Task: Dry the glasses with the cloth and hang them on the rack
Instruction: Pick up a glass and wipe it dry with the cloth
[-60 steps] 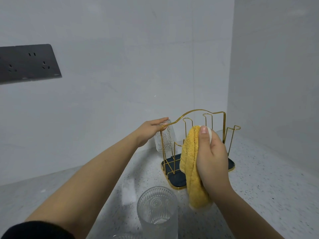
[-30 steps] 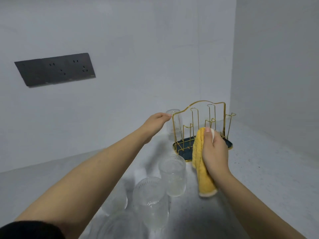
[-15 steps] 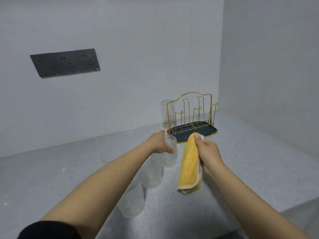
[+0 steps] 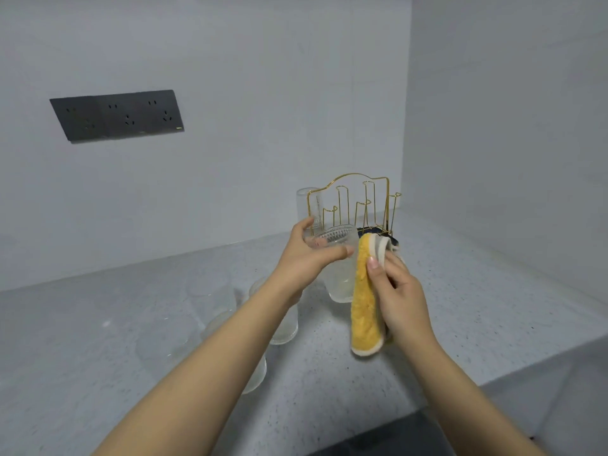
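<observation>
Held glass [image 4: 339, 268]: one ribbed clear glass at frame centre, lifted off the bench; long axis near upright, slightly tilted, mouth uppermost and turned toward the camera, base lowest.
Left hand [image 4: 307, 258]: fingers curled round the upper part of the held glass, thumb on the near side, the others on the far side.
Right hand [image 4: 399, 291]: fingers pinch the cloth, thumb pressed on its yellow face; it grips nothing else.
Cloth [image 4: 365, 301]: one, yellow with a pale edge, folded into a strip hanging lengthwise downward, touching the right side of the held glass.
Rack [image 4: 353, 205]: one gold wire rack on a dark base, upright, upper centre-right of the frame, behind the hands near the wall corner.
Hung glass [image 4: 309, 205]: one, inverted and upright at the rack's left end.
Glasses on the bench [image 4: 284, 320]: about four upright, lower centre-left, partly hidden by the left forearm; exact count uncertain.
Bench [image 4: 460, 307]: grey speckled.
Socket panel [image 4: 116, 118]: one, dark, on the wall at upper left.
</observation>
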{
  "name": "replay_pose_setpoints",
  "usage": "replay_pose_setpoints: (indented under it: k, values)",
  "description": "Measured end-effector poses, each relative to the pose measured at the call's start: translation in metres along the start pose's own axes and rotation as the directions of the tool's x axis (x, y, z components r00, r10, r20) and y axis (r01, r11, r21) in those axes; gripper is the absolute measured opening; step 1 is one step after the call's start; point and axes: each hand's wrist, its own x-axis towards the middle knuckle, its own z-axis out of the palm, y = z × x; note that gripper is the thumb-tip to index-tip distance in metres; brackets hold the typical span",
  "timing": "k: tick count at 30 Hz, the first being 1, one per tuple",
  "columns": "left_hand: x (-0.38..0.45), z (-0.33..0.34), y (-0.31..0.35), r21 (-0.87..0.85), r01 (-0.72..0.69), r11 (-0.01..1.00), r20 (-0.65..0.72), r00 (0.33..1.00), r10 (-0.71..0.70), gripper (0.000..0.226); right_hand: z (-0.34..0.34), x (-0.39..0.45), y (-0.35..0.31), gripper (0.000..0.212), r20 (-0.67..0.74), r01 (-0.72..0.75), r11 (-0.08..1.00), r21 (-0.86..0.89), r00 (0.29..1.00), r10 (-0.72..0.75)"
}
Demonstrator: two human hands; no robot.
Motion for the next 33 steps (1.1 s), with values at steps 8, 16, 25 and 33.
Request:
replay_pose_setpoints:
  k: [8, 16, 25, 33]
  values:
    - [-0.04, 0.035, -0.029, -0.467, 0.084, 0.88, -0.006, 0.995, -0.098, 0.048, -0.009, -0.024, 0.005, 0.053, 0.206, 0.034, 0.995, -0.089, 0.979, -0.015]
    - [-0.061, 0.046, -0.032, -0.396, 0.032, 0.918, -0.049, 0.997, -0.056, 0.058, 0.012, -0.05, 0.011, 0.053, 0.072, 0.227, 0.912, -0.34, 0.974, -0.216]
    - [-0.073, 0.056, -0.046, -0.417, 0.072, 0.906, -0.048, 0.994, -0.101, 0.051, -0.005, -0.019, 0.0, 0.057, 0.1, -0.406, 0.914, 0.006, 0.91, 0.403]
    - [-0.072, 0.05, -0.05, -0.474, 0.136, 0.87, -0.033, 0.984, -0.173, 0.038, 0.012, -0.048, 0.002, 0.042, 0.089, -0.195, 0.98, -0.041, 0.976, 0.198]
